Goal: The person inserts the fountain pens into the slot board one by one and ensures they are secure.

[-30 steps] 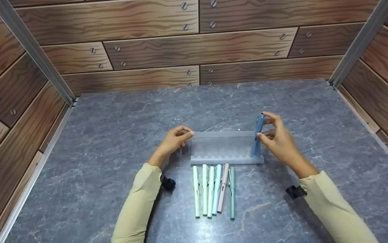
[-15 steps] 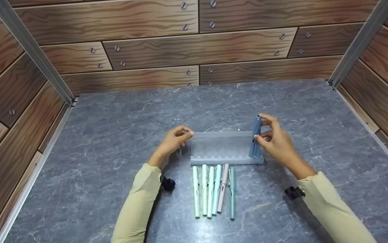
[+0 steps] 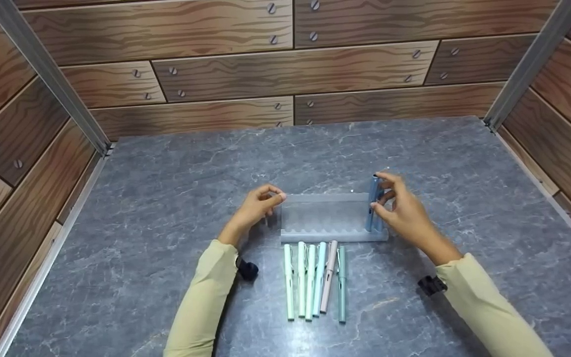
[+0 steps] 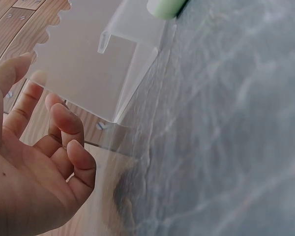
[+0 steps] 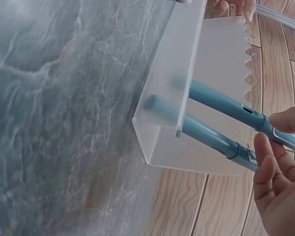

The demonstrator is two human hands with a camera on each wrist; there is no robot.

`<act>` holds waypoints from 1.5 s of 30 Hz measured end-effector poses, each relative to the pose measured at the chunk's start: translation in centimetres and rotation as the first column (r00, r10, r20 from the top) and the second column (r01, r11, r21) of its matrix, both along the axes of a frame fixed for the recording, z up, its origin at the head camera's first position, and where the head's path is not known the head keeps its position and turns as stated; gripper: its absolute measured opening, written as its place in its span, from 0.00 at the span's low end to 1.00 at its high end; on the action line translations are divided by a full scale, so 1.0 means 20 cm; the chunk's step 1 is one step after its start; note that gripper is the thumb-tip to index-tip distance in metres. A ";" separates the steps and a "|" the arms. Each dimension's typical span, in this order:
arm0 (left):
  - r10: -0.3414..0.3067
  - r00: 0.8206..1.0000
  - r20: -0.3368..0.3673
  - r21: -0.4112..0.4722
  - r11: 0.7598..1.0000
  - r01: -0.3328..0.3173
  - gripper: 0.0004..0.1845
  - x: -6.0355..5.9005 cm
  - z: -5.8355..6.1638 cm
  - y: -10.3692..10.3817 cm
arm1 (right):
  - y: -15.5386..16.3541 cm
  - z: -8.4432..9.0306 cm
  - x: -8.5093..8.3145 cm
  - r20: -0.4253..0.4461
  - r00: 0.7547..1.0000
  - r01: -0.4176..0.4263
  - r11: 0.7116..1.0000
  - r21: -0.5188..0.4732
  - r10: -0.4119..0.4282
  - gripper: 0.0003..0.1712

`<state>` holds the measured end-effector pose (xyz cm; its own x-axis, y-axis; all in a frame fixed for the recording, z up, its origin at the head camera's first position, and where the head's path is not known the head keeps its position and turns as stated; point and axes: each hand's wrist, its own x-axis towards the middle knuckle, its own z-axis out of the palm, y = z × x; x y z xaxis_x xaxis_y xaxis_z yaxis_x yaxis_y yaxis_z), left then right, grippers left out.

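Observation:
A frosted clear pen rack [image 3: 325, 215] stands at the middle of the grey marble table [image 3: 166, 198]. Two blue pens [image 3: 370, 218] stand upright side by side at its right end. My right hand [image 3: 378, 192] pinches the top of one of them between thumb and fingers. The right wrist view shows both blue pens [image 5: 221, 103] passing through the rack [image 5: 221, 64], with my right hand [image 5: 278, 142] at their upper ends. My left hand [image 3: 273, 196] holds the rack's upper left corner with curled fingers. Up close, that left hand [image 4: 39, 98] is at the rack's panel [image 4: 83, 64].
Several pastel pens [image 3: 315, 277], green, light blue and pink, lie in a row just in front of the rack; one green end [image 4: 164, 6] shows by the rack's foot. Wood-pattern walls [image 3: 290, 74] with metal corner posts [image 3: 42, 74] close in three sides.
My right hand has brought the blue pen a little left and down, so it stands lower in the rack beside the other blue pen. The left hand has stayed in place.

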<state>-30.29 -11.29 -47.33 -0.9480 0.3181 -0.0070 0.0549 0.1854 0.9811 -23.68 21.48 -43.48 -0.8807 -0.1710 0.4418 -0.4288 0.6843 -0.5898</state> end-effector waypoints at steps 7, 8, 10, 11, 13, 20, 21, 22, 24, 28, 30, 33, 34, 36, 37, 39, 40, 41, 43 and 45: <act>-0.004 1.000 0.014 -0.002 1.000 0.004 0.09 0.00 0.00 0.00 | -0.01 0.00 0.00 0.007 1.000 -0.003 1.000 0.006 0.003 0.37; -0.001 1.000 0.017 -0.002 1.000 0.001 0.09 0.00 0.00 0.00 | -0.01 -0.01 0.00 0.008 1.000 -0.004 1.000 0.008 0.004 0.37; 0.003 1.000 0.023 0.001 1.000 -0.003 0.09 0.00 0.00 0.00 | -0.01 -0.01 0.00 0.007 1.000 -0.005 1.000 0.015 0.005 0.37; 0.006 1.000 0.026 0.002 1.000 -0.006 0.09 0.00 0.00 0.00 | -0.01 -0.01 0.00 0.006 1.000 -0.008 1.000 0.016 0.007 0.37; 0.008 1.000 0.027 0.001 1.000 -0.008 0.09 0.00 0.00 0.00 | -0.01 -0.01 0.01 0.005 1.000 -0.009 1.000 0.021 0.009 0.37; 0.013 0.999 0.031 -0.004 1.000 -0.013 0.09 0.00 0.00 0.00 | -0.01 -0.01 0.00 0.020 1.000 0.006 0.999 0.043 -0.007 0.37; 0.014 0.999 0.030 -0.005 1.000 -0.014 0.08 0.00 0.00 0.00 | -0.01 -0.01 0.00 0.017 1.000 0.007 0.999 0.043 -0.008 0.38; 0.015 0.999 0.029 -0.005 1.000 -0.015 0.08 0.00 0.00 0.00 | -0.01 -0.01 0.00 0.011 1.000 0.009 0.999 0.043 -0.010 0.38; 0.018 1.000 0.025 -0.006 1.000 -0.018 0.08 0.00 0.00 0.00 | -0.01 -0.01 -0.01 -0.007 1.000 0.011 0.999 0.044 -0.010 0.39; 0.021 0.999 0.028 -0.001 1.000 -0.021 0.08 0.00 0.00 0.00 | -0.01 -0.01 -0.02 -0.042 0.999 0.011 0.999 0.050 -0.009 0.39; 0.020 0.999 0.037 0.001 1.000 -0.020 0.07 0.00 0.00 0.00 | -0.01 -0.01 -0.03 -0.050 0.999 0.017 0.998 0.063 -0.014 0.39; 0.016 0.999 0.046 0.000 1.000 -0.016 0.08 0.00 0.00 0.00 | -0.01 0.00 -0.03 -0.046 0.999 0.029 0.996 0.083 -0.025 0.39; 0.015 0.999 0.048 0.000 1.000 -0.015 0.08 0.00 0.00 0.00 | 0.00 0.00 -0.03 -0.045 0.999 0.034 0.995 0.089 -0.030 0.39; 0.015 0.999 0.050 -0.002 1.000 -0.015 0.09 0.00 0.00 0.00 | 0.00 0.00 -0.03 -0.044 0.998 0.043 0.994 0.098 -0.039 0.39; 0.015 0.999 0.051 -0.001 1.000 -0.015 0.09 0.00 0.00 0.00 | 0.00 0.00 -0.03 -0.044 0.998 0.046 0.994 0.100 -0.042 0.39; 0.017 0.999 0.050 -0.001 1.000 -0.016 0.10 0.00 0.00 0.00 | 0.00 0.00 -0.04 -0.042 0.998 0.054 0.993 0.106 -0.049 0.39; 0.019 0.999 0.049 -0.003 1.000 -0.018 0.10 0.00 0.00 0.00 | 0.00 0.00 -0.04 -0.041 0.998 0.057 0.992 0.111 -0.053 0.39; 0.020 0.999 0.048 -0.004 1.000 -0.020 0.10 0.00 0.00 0.00 | 0.00 0.01 -0.04 -0.039 0.998 0.061 0.992 0.113 -0.056 0.39; 0.023 0.999 0.047 -0.003 1.000 -0.023 0.09 0.00 0.00 0.00 | -0.01 0.01 -0.04 -0.033 0.997 0.067 0.991 0.116 -0.064 0.39; 0.026 0.999 0.044 -0.002 1.000 -0.026 0.08 0.00 0.00 0.00 | -0.01 0.01 -0.03 -0.031 0.997 0.071 0.991 0.117 -0.068 0.39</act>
